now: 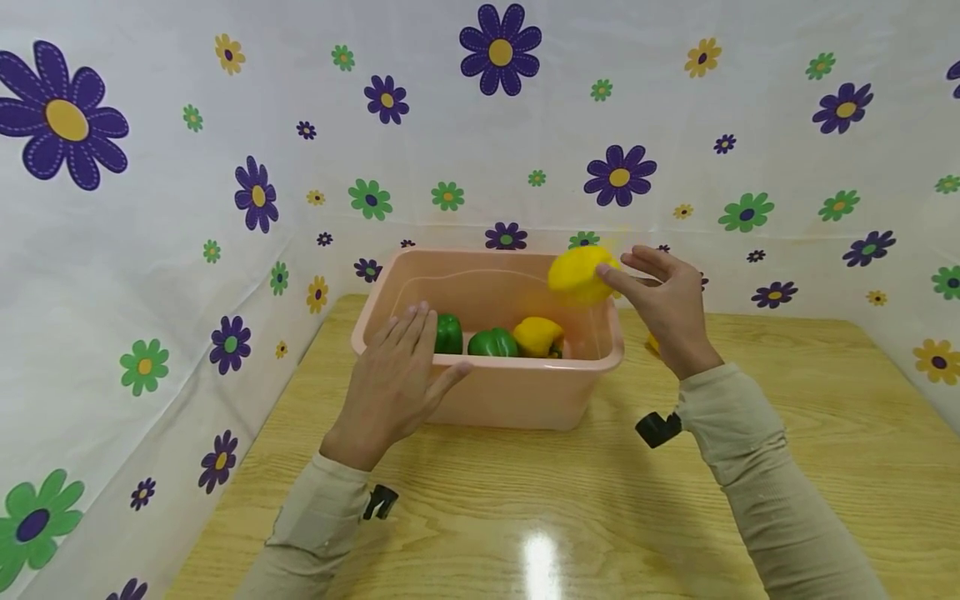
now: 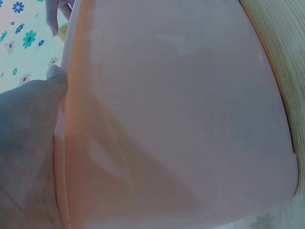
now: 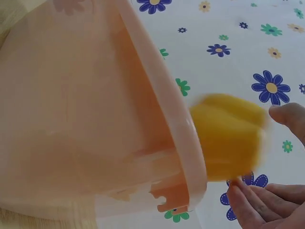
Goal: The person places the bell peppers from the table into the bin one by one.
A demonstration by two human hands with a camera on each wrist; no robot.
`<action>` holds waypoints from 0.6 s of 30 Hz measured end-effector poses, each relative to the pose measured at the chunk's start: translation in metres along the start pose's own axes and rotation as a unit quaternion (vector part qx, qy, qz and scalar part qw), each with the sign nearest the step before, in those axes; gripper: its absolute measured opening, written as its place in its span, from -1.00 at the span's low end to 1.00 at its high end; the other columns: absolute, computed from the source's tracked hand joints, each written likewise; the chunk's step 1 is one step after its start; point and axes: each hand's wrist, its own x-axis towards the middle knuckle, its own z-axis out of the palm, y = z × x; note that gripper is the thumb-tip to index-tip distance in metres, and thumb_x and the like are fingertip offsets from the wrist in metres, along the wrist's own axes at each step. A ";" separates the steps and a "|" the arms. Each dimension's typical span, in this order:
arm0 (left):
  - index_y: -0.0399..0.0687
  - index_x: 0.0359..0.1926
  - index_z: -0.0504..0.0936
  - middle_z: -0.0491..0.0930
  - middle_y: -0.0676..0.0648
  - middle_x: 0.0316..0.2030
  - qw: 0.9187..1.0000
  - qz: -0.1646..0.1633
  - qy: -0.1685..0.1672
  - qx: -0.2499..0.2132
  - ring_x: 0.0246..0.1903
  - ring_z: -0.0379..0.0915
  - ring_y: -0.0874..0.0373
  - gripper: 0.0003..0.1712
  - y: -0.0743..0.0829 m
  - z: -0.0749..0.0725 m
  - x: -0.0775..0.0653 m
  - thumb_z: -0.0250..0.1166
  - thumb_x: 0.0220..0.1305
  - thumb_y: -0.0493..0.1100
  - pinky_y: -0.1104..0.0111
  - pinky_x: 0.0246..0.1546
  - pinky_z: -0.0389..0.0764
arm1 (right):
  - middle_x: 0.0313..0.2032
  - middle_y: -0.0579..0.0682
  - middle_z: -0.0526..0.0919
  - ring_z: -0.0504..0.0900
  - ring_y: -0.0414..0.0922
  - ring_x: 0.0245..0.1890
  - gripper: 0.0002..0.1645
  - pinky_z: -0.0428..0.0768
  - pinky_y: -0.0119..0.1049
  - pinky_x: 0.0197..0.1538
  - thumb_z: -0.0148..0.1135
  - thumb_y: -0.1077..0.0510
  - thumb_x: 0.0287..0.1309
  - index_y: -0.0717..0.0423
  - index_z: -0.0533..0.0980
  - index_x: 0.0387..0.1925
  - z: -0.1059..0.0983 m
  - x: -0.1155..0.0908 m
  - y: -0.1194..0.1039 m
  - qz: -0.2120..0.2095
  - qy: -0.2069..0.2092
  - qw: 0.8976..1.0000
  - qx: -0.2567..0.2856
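A pink plastic tub (image 1: 517,392) stands on the table. Inside lie a green bell pepper (image 1: 492,342), a second green one (image 1: 448,334) partly behind my left hand, and a yellow bell pepper (image 1: 537,337). My left hand (image 1: 393,387) rests on the tub's near-left rim with straight fingers; its thumb (image 2: 58,78) touches the rim in the left wrist view. Over the right end of the tub, a blurred yellow bell pepper (image 3: 231,138) is in the air by my right hand (image 1: 667,304). That hand's thumb and fingers are spread, with a gap between thumb and pepper.
A small part of a yellow object (image 1: 653,343) shows on the wooden table (image 1: 480,500), mostly hidden behind my right hand. A white flower-patterned sheet (image 1: 480,133) rises behind the tub and along the left side. Black camera mounts (image 1: 658,429) hang at both wrists.
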 end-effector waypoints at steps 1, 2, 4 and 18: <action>-0.43 0.49 0.17 0.14 -0.33 0.50 1.000 0.000 -0.001 0.000 0.50 0.05 -0.18 0.01 0.000 0.000 0.000 -0.01 0.48 0.38 0.05 0.53 0.00 | 0.30 0.15 0.52 0.52 0.10 0.23 -0.07 0.54 -0.07 0.29 0.47 -0.15 0.17 0.21 0.35 0.43 -0.001 0.000 -0.001 0.004 0.003 1.000 0.000; -0.42 0.50 0.17 0.14 -0.33 0.50 1.000 0.000 -0.002 -0.001 0.50 0.05 -0.18 0.01 0.000 0.000 0.000 -0.01 0.48 0.38 0.05 0.54 -0.01 | 0.32 0.15 0.51 0.51 0.11 0.25 -0.05 0.53 -0.04 0.30 0.47 -0.15 0.17 0.21 0.34 0.43 -0.001 0.000 -0.001 0.008 0.006 1.000 -0.001; -0.42 0.50 0.16 0.13 -0.33 0.50 1.000 -0.003 -0.005 -0.001 0.51 0.04 -0.17 0.01 0.000 0.000 0.000 -0.01 0.48 0.38 0.05 0.54 -0.02 | 0.33 0.14 0.50 0.50 0.12 0.27 -0.05 0.52 -0.02 0.31 0.47 -0.17 0.16 0.20 0.34 0.43 -0.002 0.001 -0.002 0.013 0.009 1.000 0.003; -0.41 0.51 0.16 0.11 -0.33 0.51 1.000 -0.005 -0.004 0.000 0.51 0.03 -0.17 0.01 0.000 0.002 0.000 0.00 0.47 0.38 0.05 0.54 -0.04 | 0.34 0.13 0.50 0.49 0.07 0.27 -0.05 0.50 -0.08 0.33 0.43 -0.19 0.20 0.19 0.32 0.45 -0.017 0.001 0.000 0.019 0.026 0.999 0.009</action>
